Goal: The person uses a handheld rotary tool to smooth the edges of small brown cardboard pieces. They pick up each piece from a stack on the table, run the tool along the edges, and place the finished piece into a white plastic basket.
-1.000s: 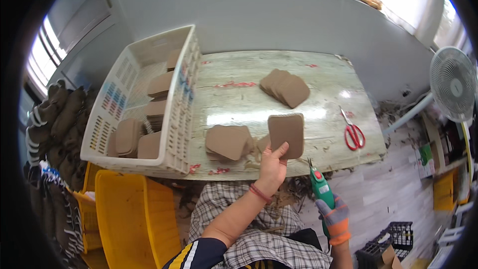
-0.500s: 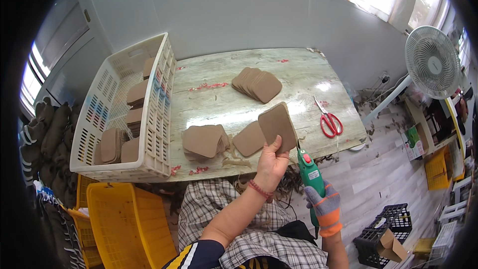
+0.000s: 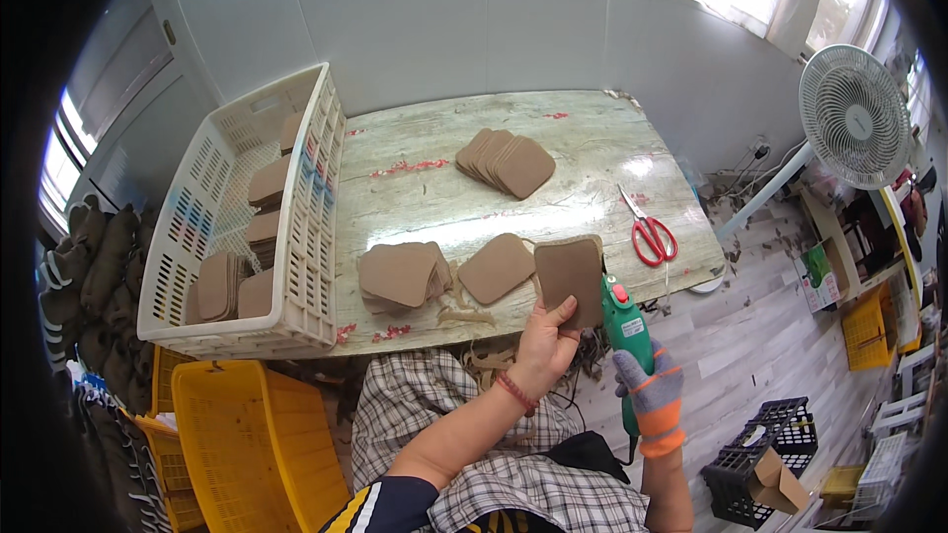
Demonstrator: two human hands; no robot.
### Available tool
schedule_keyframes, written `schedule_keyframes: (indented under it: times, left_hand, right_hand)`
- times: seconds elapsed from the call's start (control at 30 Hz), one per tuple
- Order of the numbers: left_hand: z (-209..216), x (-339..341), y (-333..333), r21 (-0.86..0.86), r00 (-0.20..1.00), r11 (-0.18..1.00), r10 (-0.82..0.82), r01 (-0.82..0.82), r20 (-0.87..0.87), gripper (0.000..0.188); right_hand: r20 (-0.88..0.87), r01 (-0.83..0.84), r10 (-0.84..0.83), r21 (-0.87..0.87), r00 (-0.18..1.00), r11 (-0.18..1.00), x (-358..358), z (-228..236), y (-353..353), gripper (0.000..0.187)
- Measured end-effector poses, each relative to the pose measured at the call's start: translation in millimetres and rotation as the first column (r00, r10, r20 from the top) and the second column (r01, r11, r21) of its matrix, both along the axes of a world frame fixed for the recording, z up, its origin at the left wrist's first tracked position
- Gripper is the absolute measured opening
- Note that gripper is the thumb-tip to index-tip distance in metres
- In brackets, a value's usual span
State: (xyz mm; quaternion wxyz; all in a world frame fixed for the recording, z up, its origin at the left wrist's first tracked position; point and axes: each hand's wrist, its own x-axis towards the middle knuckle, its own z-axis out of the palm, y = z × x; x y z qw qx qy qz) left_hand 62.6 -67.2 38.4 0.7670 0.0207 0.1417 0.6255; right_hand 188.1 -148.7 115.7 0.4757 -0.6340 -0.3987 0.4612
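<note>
A flat brown rounded pad [image 3: 570,276] is pinched by its lower edge in my bare left hand [image 3: 546,350], thumb on top. My right hand [image 3: 653,390], in a grey and orange glove, wraps round a green handheld power cutter [image 3: 623,321] with a red button. The tool's tip meets the right edge of the pad; the blade itself is hidden. Beside the held pad, a single brown pad [image 3: 497,268] lies on the table. Left of it sits a small pile of pads [image 3: 400,274], with trimmed scraps [image 3: 464,316] near it.
Farther back on the table [image 3: 415,202] lies a fanned stack of pads [image 3: 506,164]. Red-handled scissors [image 3: 652,239] rest at the right. A white crate [image 3: 311,237] with pads stands left, a yellow crate [image 3: 247,444] below it. A white fan [image 3: 854,118] stands right.
The held pad has turned more upright and moved right and down, and the cutter has shifted slightly right and up along its edge. More of the single pad on the table now shows.
</note>
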Motion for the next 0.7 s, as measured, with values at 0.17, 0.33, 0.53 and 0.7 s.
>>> schedule_keyframes:
  times: [0.17, 0.33, 0.53, 0.7]
  left_hand:
    - [-9.1, -8.7, -9.2, 0.062, 0.996, 0.996, -0.056, 0.061, -0.076, 0.036]
    - [-15.3, -39.1, 1.5, 0.138, 0.948, 0.988, -0.029, 0.076, -0.317, 0.033]
    - [-8.4, -82.1, 16.9, 0.229, 0.782, 0.937, -0.068, 0.263, -0.62, 0.036]
    - [-11.2, -103.9, 23.3, 0.257, 0.595, 0.873, -0.047, 0.414, -0.802, 0.036]
  right_hand:
    - [0.018, -0.021, 0.021, 0.014, 1.0, 1.0, 2.3, 12.8, 2.2, 0.034]
    - [0.018, -0.101, 0.103, -0.096, 0.995, 0.99, 20.3, 22.5, -5.0, 0.034]
    - [0.104, -0.209, 0.228, -0.164, 0.968, 0.964, 39.1, 17.3, -15.0, 0.042]
    - [0.12, -0.25, 0.279, -0.213, 0.953, 0.945, 34.9, 14.9, -20.5, 0.049]
